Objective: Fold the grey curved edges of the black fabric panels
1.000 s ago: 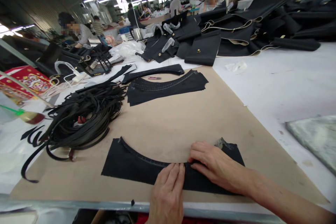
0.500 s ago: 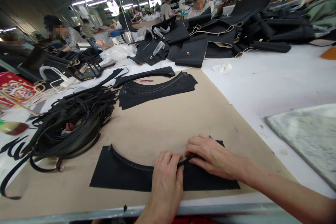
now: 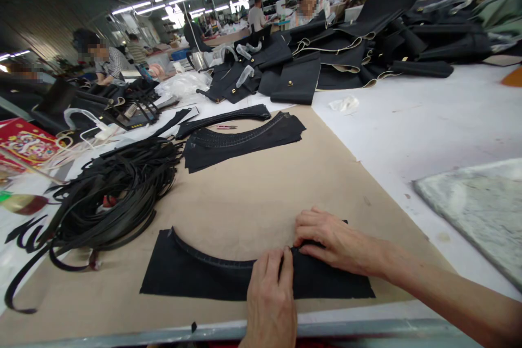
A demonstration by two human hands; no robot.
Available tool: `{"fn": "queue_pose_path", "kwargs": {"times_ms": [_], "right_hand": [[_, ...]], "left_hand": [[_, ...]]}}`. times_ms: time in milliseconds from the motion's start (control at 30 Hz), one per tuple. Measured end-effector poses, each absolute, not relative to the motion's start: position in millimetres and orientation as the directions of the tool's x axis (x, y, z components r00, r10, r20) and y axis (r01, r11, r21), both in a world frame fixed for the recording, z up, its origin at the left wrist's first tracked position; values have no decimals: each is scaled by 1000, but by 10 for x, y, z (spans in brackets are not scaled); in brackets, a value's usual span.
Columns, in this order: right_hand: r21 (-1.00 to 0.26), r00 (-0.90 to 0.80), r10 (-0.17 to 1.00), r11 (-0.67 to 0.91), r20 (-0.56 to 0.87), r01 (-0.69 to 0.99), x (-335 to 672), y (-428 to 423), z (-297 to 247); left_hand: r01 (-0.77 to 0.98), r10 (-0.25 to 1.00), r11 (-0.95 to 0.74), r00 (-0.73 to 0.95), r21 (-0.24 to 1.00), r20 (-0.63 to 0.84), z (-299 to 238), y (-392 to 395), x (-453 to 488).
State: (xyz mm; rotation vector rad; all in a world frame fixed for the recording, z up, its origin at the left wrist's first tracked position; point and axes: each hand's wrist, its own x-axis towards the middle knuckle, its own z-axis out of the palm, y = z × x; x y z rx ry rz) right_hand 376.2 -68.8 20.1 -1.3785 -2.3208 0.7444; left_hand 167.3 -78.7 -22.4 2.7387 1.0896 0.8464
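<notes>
A flat black panel point(image 3: 207, 283) with a concave curved upper edge lies near the table's front. Along that curve runs a narrow black strip point(image 3: 204, 256), with light marks beside it. Pressing the strip against the panel is my left hand point(image 3: 272, 288), its fingers bent over the edge right of the curve's middle. My right hand point(image 3: 332, 242) is closed on the strip farther right, fingers curled and thumb beneath. The strip's stretch under my fingers is mostly hidden.
A brown sheet point(image 3: 240, 190) covers the tabletop here. Left lies a tangle of black strips point(image 3: 118, 196). Behind are stacked curved black panels point(image 3: 244, 144), small pink-handled snips point(image 3: 226, 127) and a heap of black bag pieces point(image 3: 297, 79). A marbled slab point(image 3: 477, 201) stands right. Several people work beyond.
My left hand has slid right along the curved edge, nearer my right hand. My right hand has shifted slightly right, and more of the strip lies along the edge behind my left hand.
</notes>
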Motion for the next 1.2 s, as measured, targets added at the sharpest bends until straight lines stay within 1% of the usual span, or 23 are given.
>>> {"fn": "queue_pose_path", "kwargs": {"times_ms": [67, 100, 167, 233, 300, 400, 500, 600, 667, 767, 833, 900, 967, 1067, 1133, 1200], "right_hand": [[-595, -481, 876, 406, 37, 693, 3795, -693, 199], [-594, -482, 875, 408, 39, 693, 3812, -693, 199], [-588, -487, 873, 415, 41, 695, 3850, -688, 200], [-581, -497, 867, 425, 41, 694, 3887, -680, 206], [-573, -499, 865, 430, 42, 698, 3920, -676, 214], [-561, -499, 865, 437, 48, 703, 3949, -683, 226], [-553, -501, 863, 447, 62, 703, 3957, -699, 233], [-551, -477, 877, 429, 64, 716, 3974, -707, 218], [-558, -453, 889, 407, 61, 723, 4002, -705, 192], [-578, -423, 905, 372, 49, 727, 4061, -689, 141], [-590, -411, 911, 351, 36, 727, 4099, -672, 112], [-600, -408, 913, 342, 29, 723, 4129, -656, 98], [-598, -423, 905, 361, 39, 716, 4154, -650, 98], [-554, -476, 874, 446, 99, 703, 4184, -669, 115], [-508, -508, 848, 507, 148, 697, 4201, -696, 128], [-472, -527, 830, 544, 182, 694, 4212, -723, 136]], "left_hand": [[618, 602, -769, 615, 163, 509, -337, -862, 1613], [623, 596, -769, 621, 140, 510, -388, -891, 1578], [624, 592, -770, 625, 129, 510, -472, -923, 1501], [591, 570, -794, 637, 146, 519, -511, -920, 1432], [551, 561, -811, 640, 196, 525, -486, -887, 1396], [580, 656, -749, 582, 321, 481, -330, -798, 1467], [607, 753, -658, 534, 445, 384, -124, -702, 1690], [609, 804, -573, 547, 549, 233, 11, -641, 1939], [616, 818, -523, 556, 589, 145, 51, -625, 2051], [637, 826, -466, 562, 614, 45, 86, -610, 2126], [656, 830, -438, 558, 615, -5, 112, -594, 2140], [668, 832, -428, 554, 609, -23, 132, -577, 2145], [666, 827, -452, 562, 594, -1, 124, -573, 2143], [634, 797, -556, 591, 538, 126, 23, -625, 2129], [611, 756, -640, 607, 466, 244, -102, -707, 2113], [603, 700, -715, 612, 354, 368, -248, -814, 2093]]}}
